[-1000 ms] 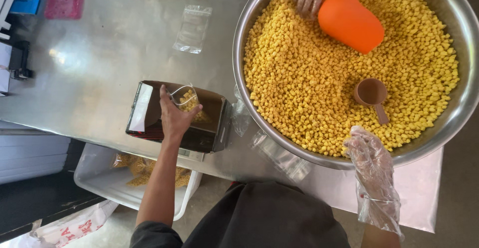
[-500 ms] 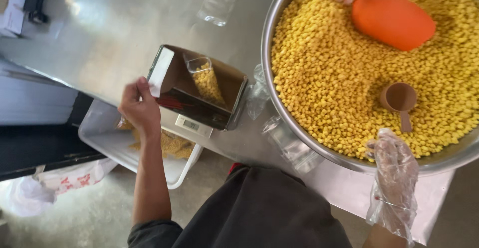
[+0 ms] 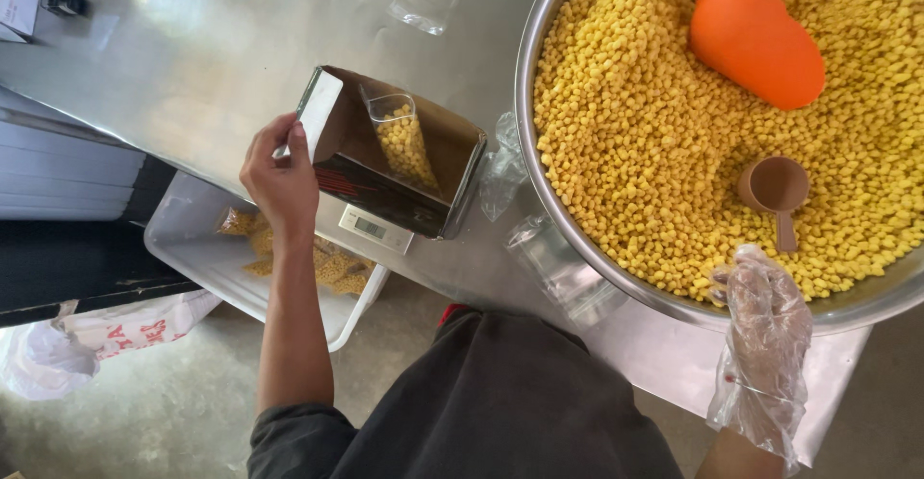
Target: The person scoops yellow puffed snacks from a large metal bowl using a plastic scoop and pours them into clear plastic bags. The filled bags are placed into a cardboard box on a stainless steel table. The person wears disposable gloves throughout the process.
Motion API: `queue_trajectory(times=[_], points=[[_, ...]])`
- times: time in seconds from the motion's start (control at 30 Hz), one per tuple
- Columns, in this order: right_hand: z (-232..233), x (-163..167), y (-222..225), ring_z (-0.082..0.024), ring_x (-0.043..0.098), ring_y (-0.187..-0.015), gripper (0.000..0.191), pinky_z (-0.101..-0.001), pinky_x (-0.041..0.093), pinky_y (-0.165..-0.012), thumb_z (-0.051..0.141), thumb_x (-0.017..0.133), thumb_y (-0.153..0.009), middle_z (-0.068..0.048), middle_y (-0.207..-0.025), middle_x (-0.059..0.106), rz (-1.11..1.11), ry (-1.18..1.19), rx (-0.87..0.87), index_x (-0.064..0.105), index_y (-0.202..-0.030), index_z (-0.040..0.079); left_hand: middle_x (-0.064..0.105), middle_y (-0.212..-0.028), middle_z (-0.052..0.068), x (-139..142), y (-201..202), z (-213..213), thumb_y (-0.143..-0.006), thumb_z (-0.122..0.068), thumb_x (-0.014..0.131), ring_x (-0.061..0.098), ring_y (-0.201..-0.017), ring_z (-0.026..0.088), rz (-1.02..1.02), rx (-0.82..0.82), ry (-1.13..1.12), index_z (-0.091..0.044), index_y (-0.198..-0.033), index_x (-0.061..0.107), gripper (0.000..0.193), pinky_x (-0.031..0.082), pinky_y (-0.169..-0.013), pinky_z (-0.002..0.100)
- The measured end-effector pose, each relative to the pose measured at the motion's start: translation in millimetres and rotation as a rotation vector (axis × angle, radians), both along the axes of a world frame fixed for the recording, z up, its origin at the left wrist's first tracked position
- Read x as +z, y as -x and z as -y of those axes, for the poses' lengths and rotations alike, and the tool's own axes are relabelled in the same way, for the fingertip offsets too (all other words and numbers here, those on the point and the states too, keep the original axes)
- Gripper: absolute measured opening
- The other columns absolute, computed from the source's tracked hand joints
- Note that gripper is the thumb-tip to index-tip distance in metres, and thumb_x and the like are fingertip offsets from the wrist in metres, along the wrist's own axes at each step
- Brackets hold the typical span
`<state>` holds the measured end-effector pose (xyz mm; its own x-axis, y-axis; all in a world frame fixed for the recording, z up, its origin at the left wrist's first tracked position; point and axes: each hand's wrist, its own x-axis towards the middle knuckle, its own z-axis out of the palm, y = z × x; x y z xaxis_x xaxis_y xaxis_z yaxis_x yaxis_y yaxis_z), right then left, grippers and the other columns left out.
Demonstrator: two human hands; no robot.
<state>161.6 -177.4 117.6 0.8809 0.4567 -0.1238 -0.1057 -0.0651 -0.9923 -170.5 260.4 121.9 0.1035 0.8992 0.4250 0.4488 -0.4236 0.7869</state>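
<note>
Left hand [image 3: 282, 179]: bare, fingers closed on the left flap of an open cardboard box [image 3: 390, 152], at the near edge of the steel tabletop [image 3: 192, 65]. Box tilted on a small digital scale [image 3: 375, 229], display facing the near edge. Inside the box: a clear plastic bag [image 3: 402, 144], upright, partly filled with yellow puffed snack pieces.

Right hand [image 3: 765, 330]: in a loose transparent plastic glove, fingers spread and relaxed, gripping nothing, resting on the near rim of a large steel basin [image 3: 539, 200]. Basin filled with yellow puffed snack pieces [image 3: 635, 152], occupying the right side of the tabletop. On the pieces: a small brown measuring scoop [image 3: 776, 193], just beyond the right hand, and a large orange scoop [image 3: 746, 31] toward the far rim.

Empty clear bags [image 3: 553, 258] between box and basin. White plastic tray [image 3: 207, 262] below the near edge, holding filled snack packets [image 3: 327, 265].
</note>
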Motion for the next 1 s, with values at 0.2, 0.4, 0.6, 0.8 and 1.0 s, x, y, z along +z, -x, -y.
queue_trajectory(times=[0.2, 0.4, 0.6, 0.8, 1.0], points=[[-1.1, 3.7, 4.4, -0.015, 0.069, -0.103, 0.033, -0.0275, 0.056, -0.093, 0.015, 0.068, -0.109, -0.009, -0.115, 0.068, 0.001, 0.047, -0.018, 0.063, -0.136, -0.003, 0.060, -0.134, 0.015, -5.9, -13.0, -8.2, -0.099, -0.009, 0.073, 0.066, -0.114, 0.027, -0.288, -0.159, 0.035, -0.006, -0.132, 0.070, 0.033, 0.062, -0.083, 0.034], [0.3, -4.4, 1.2, -0.014, 0.069, -0.103, 0.034, -0.0281, 0.057, -0.092, 0.017, 0.066, -0.108, -0.008, -0.121, 0.069, -0.001, 0.030, 0.027, 0.062, -0.135, -0.002, 0.042, -0.140, 0.018, -13.7, -44.8, -38.1, -0.082, -0.011, 0.079, 0.056, -0.120, 0.039, -0.800, -0.340, -0.028, -0.017, -0.136, 0.067, 0.056, 0.057, -0.083, 0.046], [-12.7, -10.6, -8.0, -0.015, 0.069, -0.105, 0.036, -0.0292, 0.059, -0.092, 0.010, 0.068, -0.099, -0.009, -0.123, 0.067, -0.067, 0.030, 0.056, 0.062, -0.133, 0.001, 0.047, -0.146, 0.015, 20.9, -64.7, -37.0, -0.091, -0.019, 0.077, 0.052, -0.128, 0.038, -0.906, -0.519, 0.022, -0.009, -0.099, 0.070, 0.014, 0.052, -0.099, 0.050], [-78.1, 77.5, 28.1, -0.017, 0.067, -0.117, 0.039, -0.0296, 0.062, -0.095, 0.017, 0.073, -0.098, -0.012, -0.139, 0.062, 0.724, 0.084, 0.280, 0.062, -0.135, 0.012, 0.040, -0.154, 0.028, 119.4, -61.0, 49.5, -0.094, -0.014, 0.074, 0.050, -0.136, 0.044, -0.696, -0.590, -0.379, -0.002, -0.084, 0.069, 0.017, 0.051, -0.107, 0.054], [-142.2, 195.5, 27.3, -0.038, 0.043, -0.140, 0.056, -0.0486, 0.047, -0.114, 0.038, 0.071, -0.091, -0.026, -0.148, 0.043, 1.555, 0.110, 0.620, 0.056, -0.141, 0.015, 0.043, -0.151, 0.021, 183.8, -103.1, 123.3, -0.093, -0.004, 0.070, 0.059, -0.133, 0.037, -0.617, -0.902, -0.582, 0.002, -0.103, 0.071, 0.012, 0.059, -0.103, 0.039]])
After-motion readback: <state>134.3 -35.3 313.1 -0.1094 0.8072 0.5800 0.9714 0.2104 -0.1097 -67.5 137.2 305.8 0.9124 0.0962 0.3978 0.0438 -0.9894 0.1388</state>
